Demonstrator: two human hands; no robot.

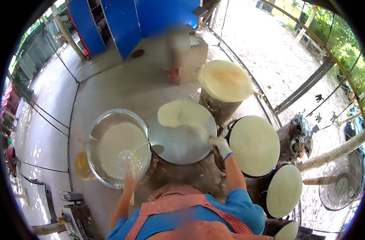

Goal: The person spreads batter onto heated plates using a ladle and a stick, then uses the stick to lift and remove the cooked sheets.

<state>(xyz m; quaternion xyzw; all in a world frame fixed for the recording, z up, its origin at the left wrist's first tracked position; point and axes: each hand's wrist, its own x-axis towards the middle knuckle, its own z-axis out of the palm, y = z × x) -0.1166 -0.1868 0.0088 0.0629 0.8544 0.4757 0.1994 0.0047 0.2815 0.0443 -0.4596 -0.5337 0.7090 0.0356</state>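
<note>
My left hand (129, 182) is closed around a wooden stick (132, 199) at the near rim of a wide metal basin (95, 120). Pale, runny batter (118, 142) fills much of the basin, with wet ripples near the stick. Over the right side of a round grey griddle (178, 146) is my right hand (220, 146), in a whitish glove with a blue band at the wrist. Its fingers look curled but are blurred; I cannot tell what they hold. A streak of pale batter (176, 112) curves over the griddle's far half and runs toward this hand.
To the right stand more round griddles covered with pale sheets, one far (226, 80), one beside me (254, 146), another nearer (284, 191). A fan (341, 185) is at far right. Left of the basin lies a yellowish bowl (83, 166). Blue panels (122, 24) stand at the back.
</note>
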